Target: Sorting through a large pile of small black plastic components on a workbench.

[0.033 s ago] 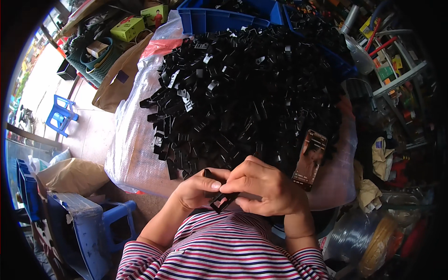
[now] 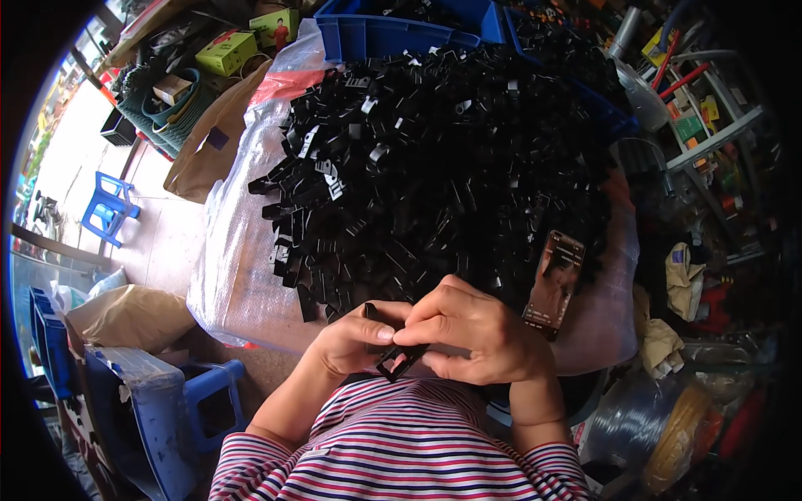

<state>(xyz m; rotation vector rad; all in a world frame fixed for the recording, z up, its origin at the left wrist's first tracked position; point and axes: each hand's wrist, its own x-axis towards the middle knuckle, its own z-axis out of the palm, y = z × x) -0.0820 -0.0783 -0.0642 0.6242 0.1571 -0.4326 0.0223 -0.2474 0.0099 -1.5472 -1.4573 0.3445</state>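
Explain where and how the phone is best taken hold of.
Probably by both long edges of the phone, near its lower end, coming from the near side: it is a narrow rectangle with its lower end toward that side, black parts crowd its upper half, and bare sheet borders its lower right.

Between my left fingers (image 2: 368,330) and right fingers (image 2: 447,305), a part (image 2: 407,361) sits by the table's (image 2: 230,275) near edge; the heap (image 2: 434,184) lies beyond, a phone (image 2: 554,285) near right, a bin (image 2: 368,38) behind.
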